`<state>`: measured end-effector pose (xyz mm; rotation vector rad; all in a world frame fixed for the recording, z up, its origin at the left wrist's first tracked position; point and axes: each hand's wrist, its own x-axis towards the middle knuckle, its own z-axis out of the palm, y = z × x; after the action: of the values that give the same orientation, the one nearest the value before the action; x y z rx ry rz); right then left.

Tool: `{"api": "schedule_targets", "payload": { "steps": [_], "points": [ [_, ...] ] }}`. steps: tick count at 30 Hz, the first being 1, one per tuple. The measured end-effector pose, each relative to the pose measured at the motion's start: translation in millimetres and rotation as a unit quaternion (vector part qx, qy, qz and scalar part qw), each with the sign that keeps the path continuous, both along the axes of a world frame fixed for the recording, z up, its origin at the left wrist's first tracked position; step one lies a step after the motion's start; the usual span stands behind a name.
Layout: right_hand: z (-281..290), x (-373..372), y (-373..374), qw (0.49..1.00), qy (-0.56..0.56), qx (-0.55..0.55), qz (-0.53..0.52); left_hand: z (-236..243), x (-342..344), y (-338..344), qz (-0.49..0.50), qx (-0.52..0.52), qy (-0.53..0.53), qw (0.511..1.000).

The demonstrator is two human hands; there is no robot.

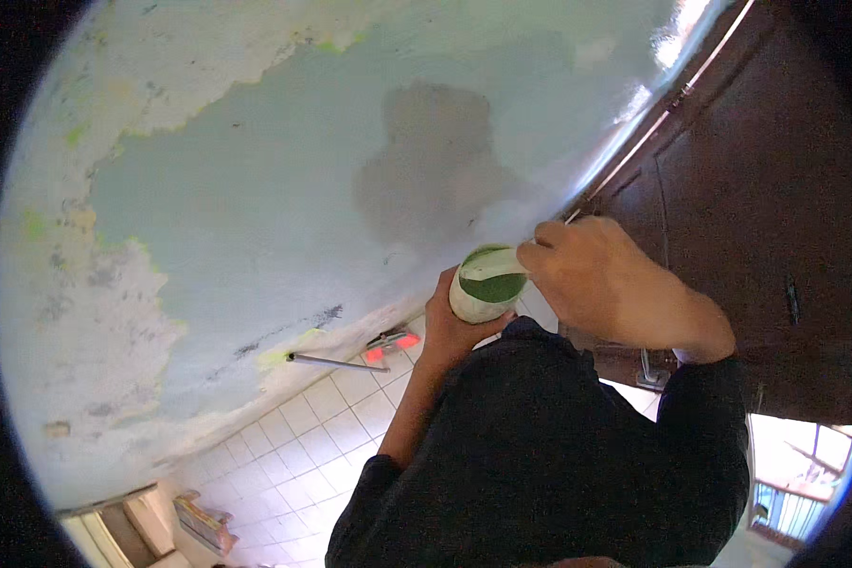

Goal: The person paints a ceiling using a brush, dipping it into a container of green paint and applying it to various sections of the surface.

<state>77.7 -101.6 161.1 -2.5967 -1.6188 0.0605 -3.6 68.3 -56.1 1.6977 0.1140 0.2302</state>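
My left hand is wrapped round a pale round tub, tilted so that its mouth shows. Inside lies a green, paint-like substance. My right hand is closed on a pale, flat tool that reaches across the tub's mouth; its exact kind is unclear. Both hands are in front of a light blue wall, which has a darker grey patch and worn, flaking areas at the left.
A dark brown wooden door stands close on the right. Below the wall is white floor tile. A grey pole leads to a red-and-dark floor tool by the wall's foot. A small wooden object is at the lower left.
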Motion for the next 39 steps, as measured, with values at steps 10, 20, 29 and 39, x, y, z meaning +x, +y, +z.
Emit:
{"api": "schedule_targets", "payload": {
  "steps": [10, 20, 29, 39],
  "points": [
    [-13.2, 26.6, -26.0, 0.989, -0.093, 0.057, 0.096, 27.2, 15.9, -21.6, 0.113, 0.052, -0.001, 0.992],
    [-25.4, 76.0, -35.8, 0.972, -0.102, 0.099, 0.188, 27.3, 30.2, -50.8, 0.206, 0.037, -0.024, 0.978],
    [-34.6, 109.1, -21.9, 0.959, -0.033, 0.115, 0.256, 29.8, 30.2, -59.9, 0.295, 0.056, 0.018, 0.954],
    [-23.8, 120.2, -7.1, 0.932, 0.220, 0.216, 0.193, 30.0, 1.3, -45.0, 0.281, 0.079, 0.059, 0.955]
  ]
}}
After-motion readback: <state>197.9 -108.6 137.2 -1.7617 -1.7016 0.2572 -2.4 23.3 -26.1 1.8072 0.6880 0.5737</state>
